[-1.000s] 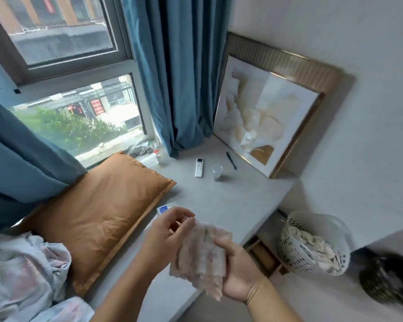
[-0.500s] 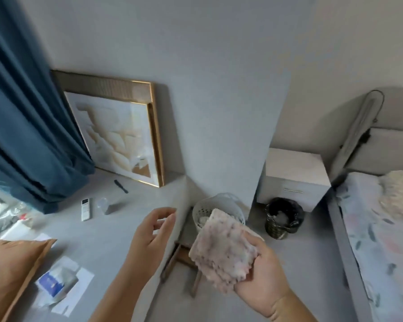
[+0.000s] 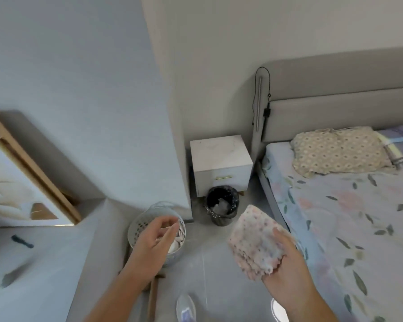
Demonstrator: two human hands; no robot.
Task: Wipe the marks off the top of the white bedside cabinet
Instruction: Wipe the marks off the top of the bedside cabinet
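Closest in, the right hand [image 3: 286,259] holds the cloth [image 3: 254,242], a speckled pink-and-white pad folded thick, thumb laid across its face and fingers curled behind. The left hand [image 3: 154,240] hangs loose with fingers half spread, gripping nothing, above the white basket [image 3: 137,226]. Two shoe tips [image 3: 185,307] point forward on the grey floor [image 3: 205,263].

Look past the hands and there's the target: the cabinet [image 3: 221,159], white, with a slim gold handle on its drawer front, standing in the corner. Everything else sits around it. The black bin [image 3: 221,205] stands right in front of the cabinet, just off its drawer. The bed [image 3: 335,217] butts up on the cabinet's right, headboard [image 3: 335,89] behind. The wall corner closes the cabinet's left.

The top looks bare, with faint grey lines across it; whether those are the marks or a marbled finish, I can't tell from here.

So the step in hand is the approach. My read: step around the bin rather than lean over it, and keep the cloth folded so a flat, firm face meets the top. The free hand could steady on the cabinet's front edge. Then wipe from the back edge toward the front in overlapping passes, pressing harder where a mark resists.
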